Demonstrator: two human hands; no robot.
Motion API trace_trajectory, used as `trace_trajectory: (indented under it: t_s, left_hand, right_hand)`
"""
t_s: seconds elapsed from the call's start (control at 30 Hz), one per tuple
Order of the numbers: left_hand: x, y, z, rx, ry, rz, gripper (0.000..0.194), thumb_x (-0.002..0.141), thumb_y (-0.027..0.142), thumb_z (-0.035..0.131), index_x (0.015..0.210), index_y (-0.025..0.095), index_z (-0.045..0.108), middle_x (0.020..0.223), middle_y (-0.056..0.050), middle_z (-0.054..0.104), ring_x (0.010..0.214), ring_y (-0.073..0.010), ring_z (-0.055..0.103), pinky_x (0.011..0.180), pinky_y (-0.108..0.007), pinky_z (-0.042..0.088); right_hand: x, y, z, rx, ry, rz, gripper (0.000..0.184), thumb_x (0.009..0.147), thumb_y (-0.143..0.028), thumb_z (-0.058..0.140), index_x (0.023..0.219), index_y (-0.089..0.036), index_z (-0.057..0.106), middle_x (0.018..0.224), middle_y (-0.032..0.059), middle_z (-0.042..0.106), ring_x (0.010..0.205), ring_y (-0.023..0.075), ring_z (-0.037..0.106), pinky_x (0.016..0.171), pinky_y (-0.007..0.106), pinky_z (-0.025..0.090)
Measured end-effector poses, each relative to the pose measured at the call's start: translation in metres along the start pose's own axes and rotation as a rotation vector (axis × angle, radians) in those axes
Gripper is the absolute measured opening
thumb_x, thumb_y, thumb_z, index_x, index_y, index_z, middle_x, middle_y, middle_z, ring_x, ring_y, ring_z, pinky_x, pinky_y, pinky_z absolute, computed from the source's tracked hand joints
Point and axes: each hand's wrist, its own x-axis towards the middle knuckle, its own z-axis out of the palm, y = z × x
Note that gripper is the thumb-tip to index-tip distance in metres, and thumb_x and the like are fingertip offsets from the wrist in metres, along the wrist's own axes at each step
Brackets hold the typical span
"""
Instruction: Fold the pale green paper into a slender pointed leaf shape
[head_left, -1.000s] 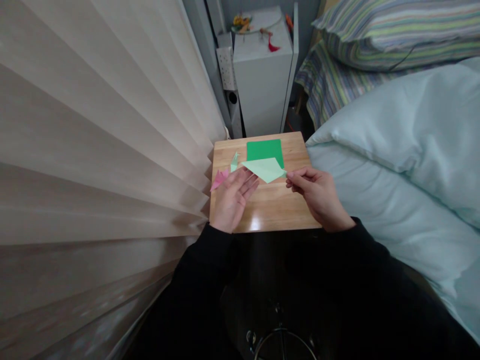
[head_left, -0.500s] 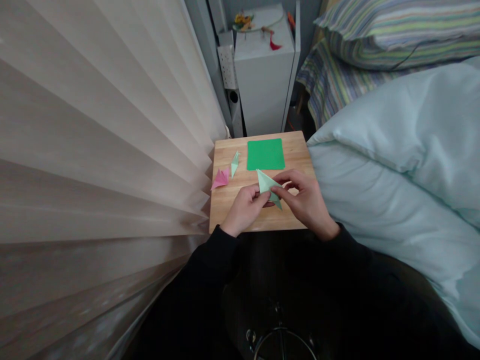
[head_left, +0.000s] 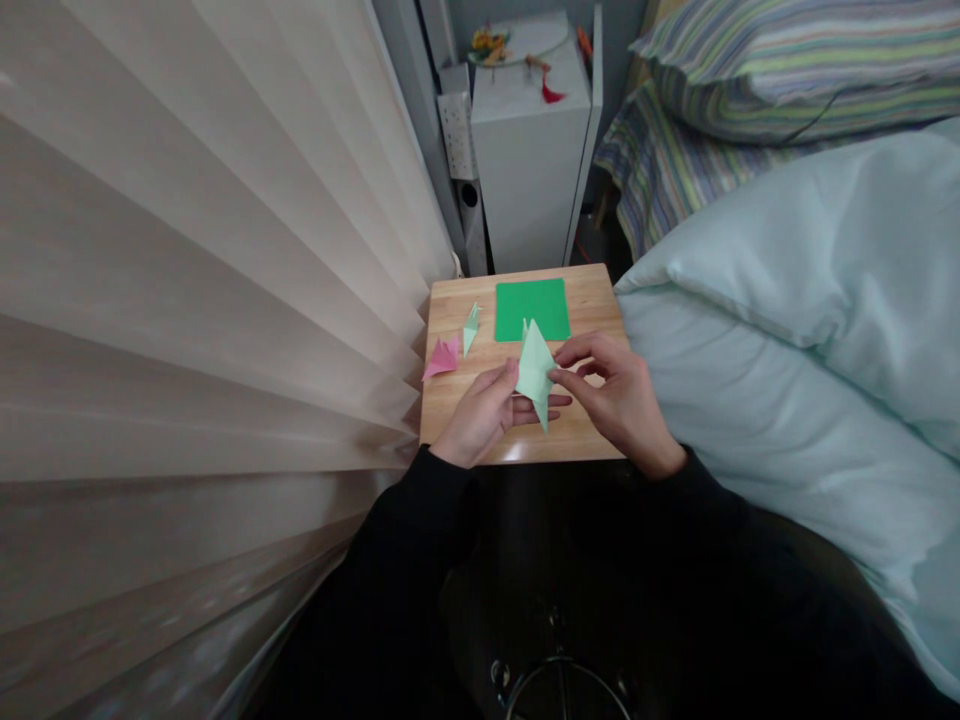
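A pale green folded origami paper point(head_left: 535, 366), diamond-shaped with pointed tips, is held above the small wooden table point(head_left: 450, 420). My left hand point(head_left: 487, 408) grips its left side, thumb in front and fingers reaching behind and below it. My right hand point(head_left: 609, 392) pinches its right edge between thumb and forefinger. Just beyond lies a flat green square point(head_left: 531, 306). Two smaller folded papers rest to the left: a pink origami piece point(head_left: 442, 357) and a narrow pale green origami piece point(head_left: 470, 330).
A pleated curtain point(head_left: 225, 300) borders the table's left side. On the right is a bed with a pale blue quilt point(head_left: 787, 320) and a striped pillow point(head_left: 810, 70). A white cabinet point(head_left: 529, 180) stands behind the table. Below is a round metal frame point(head_left: 562, 662).
The pale green paper has turned from a slanted triangle to an upright diamond, its tips now pointing up and down. My left fingers have stretched out beneath it.
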Motion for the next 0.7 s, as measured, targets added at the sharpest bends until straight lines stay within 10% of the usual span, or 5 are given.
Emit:
trace_trajectory:
  t_s: [0.7]
  left_hand:
    - [-0.0018, 0.0018, -0.0018, 0.059, -0.105, 0.005, 0.047, 0.087, 0.052, 0.073, 0.114, 0.013, 0.073, 0.105, -0.016, 0.078, 0.107, -0.0315, 0.074, 0.092, -0.042, 0.057]
  right_hand:
    - [0.0006, 0.0052, -0.0001, 0.251, -0.078, 0.115, 0.016, 0.079, -0.023, 0.079, 0.089, -0.023, 0.067, 0.109, 0.0058, 0.069, 0.110, 0.0231, 0.066, 0.081, 0.036, 0.055]
